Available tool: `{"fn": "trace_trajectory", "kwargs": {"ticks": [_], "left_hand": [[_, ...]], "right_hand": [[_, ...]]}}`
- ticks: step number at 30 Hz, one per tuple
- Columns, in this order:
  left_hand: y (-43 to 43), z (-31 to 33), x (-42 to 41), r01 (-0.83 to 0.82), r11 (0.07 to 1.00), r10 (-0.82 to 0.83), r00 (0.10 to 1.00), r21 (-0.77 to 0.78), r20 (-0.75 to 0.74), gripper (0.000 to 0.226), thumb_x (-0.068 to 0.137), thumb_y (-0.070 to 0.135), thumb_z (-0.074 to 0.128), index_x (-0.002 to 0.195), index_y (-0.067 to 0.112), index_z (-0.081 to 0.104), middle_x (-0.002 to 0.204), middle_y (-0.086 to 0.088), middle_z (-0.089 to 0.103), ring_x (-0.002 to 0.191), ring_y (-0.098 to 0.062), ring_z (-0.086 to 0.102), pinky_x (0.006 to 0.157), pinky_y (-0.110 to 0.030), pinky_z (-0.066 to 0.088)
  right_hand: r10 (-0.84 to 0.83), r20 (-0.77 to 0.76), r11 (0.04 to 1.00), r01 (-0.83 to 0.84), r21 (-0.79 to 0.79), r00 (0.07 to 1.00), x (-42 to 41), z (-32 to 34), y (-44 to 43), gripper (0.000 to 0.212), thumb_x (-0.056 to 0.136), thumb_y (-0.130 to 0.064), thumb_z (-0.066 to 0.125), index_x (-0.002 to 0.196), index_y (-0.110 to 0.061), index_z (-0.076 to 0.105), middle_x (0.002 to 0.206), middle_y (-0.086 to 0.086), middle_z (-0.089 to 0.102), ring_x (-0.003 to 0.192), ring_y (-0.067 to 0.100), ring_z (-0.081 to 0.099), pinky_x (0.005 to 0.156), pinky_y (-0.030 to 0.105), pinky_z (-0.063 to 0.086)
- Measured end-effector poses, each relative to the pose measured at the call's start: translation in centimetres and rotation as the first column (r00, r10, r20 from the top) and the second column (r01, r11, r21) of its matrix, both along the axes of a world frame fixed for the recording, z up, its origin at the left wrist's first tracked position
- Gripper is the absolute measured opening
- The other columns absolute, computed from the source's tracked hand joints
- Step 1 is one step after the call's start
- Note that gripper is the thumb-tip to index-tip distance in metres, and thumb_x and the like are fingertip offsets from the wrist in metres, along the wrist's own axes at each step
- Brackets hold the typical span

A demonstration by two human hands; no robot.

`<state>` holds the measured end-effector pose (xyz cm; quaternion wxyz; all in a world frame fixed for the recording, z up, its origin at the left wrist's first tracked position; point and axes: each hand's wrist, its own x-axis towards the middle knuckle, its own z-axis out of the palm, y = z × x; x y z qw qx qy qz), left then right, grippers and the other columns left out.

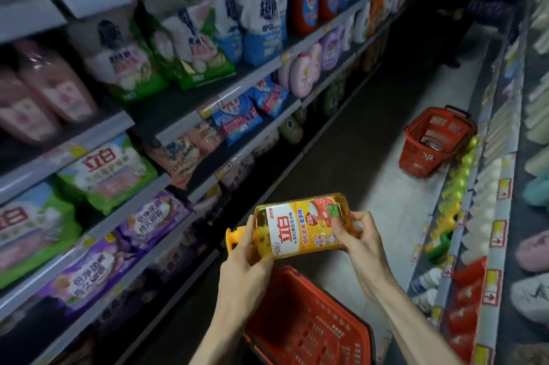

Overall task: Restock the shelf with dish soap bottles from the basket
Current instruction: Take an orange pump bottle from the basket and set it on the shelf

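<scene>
Got the bottle [300, 226] held sideways up in the air, right over the basket [320, 335]. Clear smooth plastic, amber-yellow liquid inside, glossy white and yellow label with a red-and-green picture, chunky orange pump [231, 238] sticking out to the left. Gripped near the neck end with the left hand [246, 269], thumb over the top, fingers curled underneath. Pinched at the base end with the right hand [356, 243], fingertips hooked round the edge. Red hard-plastic basket below, slotted lattice walls. Second basket [416, 153] just like it further down the aisle floor, by the right shelf [493, 260]. Row of yellow and green caps [459, 186] along there. Soft crinkly pouches [98, 269] stacked on the left, purple, green, pink.
</scene>
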<state>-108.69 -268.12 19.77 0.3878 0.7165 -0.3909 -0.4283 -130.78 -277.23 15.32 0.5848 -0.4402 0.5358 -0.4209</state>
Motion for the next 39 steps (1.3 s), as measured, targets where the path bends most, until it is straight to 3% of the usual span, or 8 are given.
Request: {"fn": "trace_trajectory", "kwargs": {"ticks": [5, 8, 14, 18, 21, 24, 28, 39], "left_hand": [[-0.2, 3.0, 1.6, -0.099, 0.986, 0.104, 0.994, -0.137, 0.025, 0.076, 0.098, 0.022, 0.068, 0.124, 0.084, 0.034, 0.088, 0.051, 0.064, 0.077, 0.009, 0.069, 0.062, -0.012, 0.053], [-0.7, 4.4, 2.7, -0.21, 0.937, 0.197, 0.978, -0.279, -0.074, 0.062, 0.1, 0.026, 0.07, 0.128, 0.077, 0.047, 0.108, 0.037, 0.072, 0.102, 0.007, 0.071, 0.084, -0.021, 0.058], [-0.7, 6.5, 4.9, -0.533, 0.668, 0.357, 0.841, -0.519, -0.406, 0.052, 0.09, 0.018, 0.081, 0.138, 0.031, 0.069, 0.129, 0.006, 0.076, 0.119, -0.014, 0.073, 0.09, -0.03, 0.063], [-0.2, 7.4, 6.7, -0.754, 0.524, 0.432, 0.636, -0.395, -0.639, 0.067, 0.075, 0.029, 0.094, 0.135, 0.032, 0.065, 0.123, 0.006, 0.077, 0.119, -0.021, 0.074, 0.097, -0.045, 0.061], [0.6, 8.2, 8.5, -0.712, 0.636, 0.299, 0.582, -0.297, -0.756, 0.067, 0.075, 0.039, 0.093, 0.134, 0.024, 0.066, 0.124, -0.002, 0.078, 0.118, -0.025, 0.074, 0.098, -0.048, 0.057], [2.4, 8.9, 10.9, -0.65, 0.701, 0.255, 0.612, -0.293, -0.749, 0.077, 0.067, 0.05, 0.093, 0.134, 0.022, 0.067, 0.128, -0.007, 0.076, 0.119, -0.026, 0.073, 0.103, -0.053, 0.054], [5.5, 10.2, 14.7, -0.684, 0.662, 0.282, 0.605, -0.305, -0.745, 0.076, 0.068, 0.052, 0.09, 0.134, 0.021, 0.068, 0.129, -0.011, 0.076, 0.122, -0.032, 0.072, 0.102, -0.061, 0.057], [15.2, 13.4, 24.7, -0.688, 0.565, 0.212, 0.654, -0.455, -0.726, 0.073, 0.081, 0.034, 0.087, 0.139, 0.001, 0.06, 0.131, -0.026, 0.071, 0.121, -0.046, 0.07, 0.105, -0.071, 0.051]], "right_hand": [[0.053, 0.177, 0.999, -0.054, 0.0, 0.983, 1.8, 2.2, -1.2, 0.066, 0.073, -0.033, 0.089, 0.127, -0.02, 0.054, 0.114, 0.008, 0.077, 0.104, 0.025, 0.078, 0.077, 0.032, 0.064], [0.156, 0.303, 0.986, -0.164, 0.004, 0.94, 3.6, 3.8, -1.7, 0.082, 0.067, -0.022, 0.094, 0.138, -0.031, 0.053, 0.118, 0.004, 0.076, 0.112, 0.027, 0.076, 0.083, 0.041, 0.065], [0.255, 0.455, 0.958, -0.288, 0.004, 0.853, 9.1, 6.5, -1.1, 0.083, 0.067, -0.026, 0.094, 0.141, -0.012, 0.058, 0.13, 0.018, 0.072, 0.119, 0.036, 0.072, 0.089, 0.043, 0.063], [0.296, 0.526, 0.936, -0.353, 0.01, 0.798, 12.8, 8.1, -0.1, 0.086, 0.067, -0.028, 0.092, 0.143, -0.013, 0.055, 0.131, 0.018, 0.072, 0.121, 0.037, 0.071, 0.091, 0.045, 0.063], [0.358, 0.553, 0.901, -0.435, 0.008, 0.752, 15.5, 9.0, 1.5, 0.083, 0.072, -0.028, 0.09, 0.146, -0.015, 0.054, 0.136, 0.018, 0.069, 0.125, 0.038, 0.069, 0.094, 0.047, 0.062], [0.452, 0.54, 0.855, -0.518, -0.033, 0.71, 18.2, 9.9, 3.5, 0.09, 0.068, -0.033, 0.099, 0.146, -0.019, 0.055, 0.138, 0.017, 0.068, 0.126, 0.036, 0.068, 0.094, 0.045, 0.061], [0.571, 0.504, 0.784, -0.613, -0.1, 0.648, 22.1, 10.7, 6.3, 0.081, 0.075, -0.023, 0.096, 0.146, -0.027, 0.056, 0.14, 0.014, 0.067, 0.13, 0.036, 0.065, 0.1, 0.054, 0.058], [0.824, 0.074, 0.564, -0.802, -0.195, 0.561, 32.6, 14.9, 12.0, 0.077, 0.077, -0.034, 0.092, 0.143, -0.02, 0.055, 0.131, 0.005, 0.073, 0.123, 0.023, 0.07, 0.103, 0.041, 0.059]]}}
